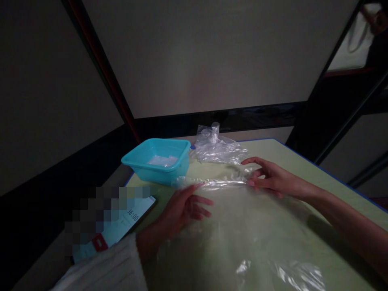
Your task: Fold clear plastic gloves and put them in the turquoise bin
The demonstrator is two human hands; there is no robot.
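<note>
A clear plastic bag (224, 226) lies spread flat over the table in front of me, its far edge gathered into a shiny crease. At the right end of that crease, the thumb and bent fingers of my right hand (268, 178) close on the film, with the index finger stretched out above. My left hand (188, 204) is slightly blurred; its index finger reaches the left part of the crease while the other fingers are spread over the bag. Beyond the crease sits a crumpled heap of clear plastic bags (216, 147).
A turquoise plastic basket (156, 173) with clear plastic packets (163, 161) inside stands at the back left. A lit phone (124, 222) lies at the table's left side, partly pixelated. The pale table (273, 151) has a blue edge; a panel wall (197, 60) rises behind it.
</note>
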